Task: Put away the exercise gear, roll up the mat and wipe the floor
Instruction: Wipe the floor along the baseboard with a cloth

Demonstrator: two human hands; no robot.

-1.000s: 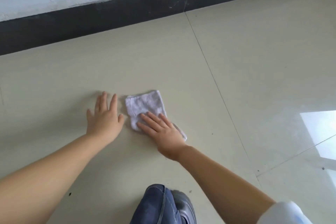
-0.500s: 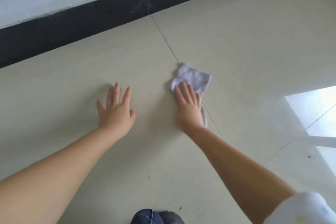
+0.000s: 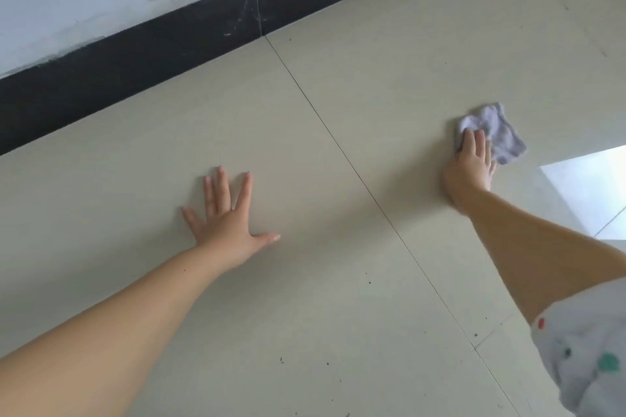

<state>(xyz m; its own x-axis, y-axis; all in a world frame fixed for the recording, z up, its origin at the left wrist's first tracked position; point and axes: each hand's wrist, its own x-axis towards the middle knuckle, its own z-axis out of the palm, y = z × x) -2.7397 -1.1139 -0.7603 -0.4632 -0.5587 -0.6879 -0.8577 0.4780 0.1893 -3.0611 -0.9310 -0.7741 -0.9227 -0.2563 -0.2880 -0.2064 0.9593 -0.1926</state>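
Beige glossy tiled floor point(image 3: 321, 298): dark specks nearest the person, below both hands; left hand point(image 3: 225, 222) flat on it, fingers straight and spread, holding nothing; right hand point(image 3: 472, 167) well apart across a grout line, straight fingers pressing small pale lilac cloth point(image 3: 498, 134); cloth extends beyond its fingertips; black skirting board point(image 3: 135, 68) farthest

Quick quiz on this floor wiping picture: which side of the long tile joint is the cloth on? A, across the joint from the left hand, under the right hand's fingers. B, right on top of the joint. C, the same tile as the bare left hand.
A: the cloth lies under the right hand, right of the tile joint, while the left hand rests flat on the other side.
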